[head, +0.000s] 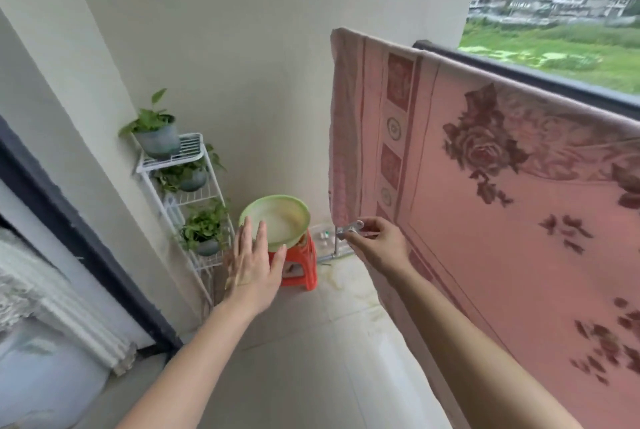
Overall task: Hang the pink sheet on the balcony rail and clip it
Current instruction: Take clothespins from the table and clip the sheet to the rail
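The pink sheet [485, 207] with dark rose patterns hangs draped over the dark balcony rail [540, 75] on the right, reaching almost down to the floor. My right hand [377, 241] holds a small metal clip [349, 229] in its fingertips, just beside the sheet's lower left edge. My left hand [252, 262] is stretched out flat with fingers apart, holding nothing, in front of the green basin [277, 220].
The green basin sits on an orange plastic stool [301, 266] in the corner. A white wire rack [194, 200] with three potted plants stands against the wall to the left. A dark door frame [79, 227] runs along the left side. Pale floor tiles [311, 359] lie below.
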`<state>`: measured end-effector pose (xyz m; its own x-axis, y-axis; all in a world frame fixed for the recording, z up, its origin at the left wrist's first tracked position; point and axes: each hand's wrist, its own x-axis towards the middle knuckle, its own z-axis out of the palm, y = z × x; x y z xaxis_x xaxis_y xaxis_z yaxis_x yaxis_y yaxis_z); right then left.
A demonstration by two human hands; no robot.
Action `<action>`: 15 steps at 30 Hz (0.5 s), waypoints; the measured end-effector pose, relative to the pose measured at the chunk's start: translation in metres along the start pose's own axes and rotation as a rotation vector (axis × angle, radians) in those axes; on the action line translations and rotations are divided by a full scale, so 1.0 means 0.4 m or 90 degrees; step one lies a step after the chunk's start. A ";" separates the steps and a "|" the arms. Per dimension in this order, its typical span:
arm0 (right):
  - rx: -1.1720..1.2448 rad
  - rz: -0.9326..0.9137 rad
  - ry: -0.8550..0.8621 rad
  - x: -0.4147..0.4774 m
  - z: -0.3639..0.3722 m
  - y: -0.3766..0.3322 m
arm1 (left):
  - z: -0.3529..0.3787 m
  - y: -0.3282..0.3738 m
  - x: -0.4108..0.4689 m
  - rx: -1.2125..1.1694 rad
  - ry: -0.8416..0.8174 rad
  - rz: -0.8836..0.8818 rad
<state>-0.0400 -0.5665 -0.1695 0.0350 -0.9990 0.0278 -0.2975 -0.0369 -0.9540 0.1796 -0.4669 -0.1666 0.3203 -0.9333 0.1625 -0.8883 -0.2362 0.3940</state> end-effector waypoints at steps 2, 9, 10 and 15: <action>0.006 0.004 0.009 0.094 0.036 -0.034 | -0.003 -0.023 0.136 -0.015 -0.003 0.023; 0.036 0.007 0.063 0.412 0.094 -0.033 | 0.105 -0.054 0.546 -0.063 -0.077 0.054; 0.019 0.016 0.082 0.467 0.104 -0.016 | 0.135 -0.060 0.600 -0.056 -0.097 0.057; 0.002 0.026 0.096 0.784 0.179 0.066 | 0.267 -0.065 0.882 -0.016 -0.165 0.061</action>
<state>0.0314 -0.8788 -0.2074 -0.1214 -0.9920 0.0338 -0.2922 0.0032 -0.9563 0.2804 -0.8191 -0.2161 0.1375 -0.9898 -0.0359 -0.9012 -0.1401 0.4102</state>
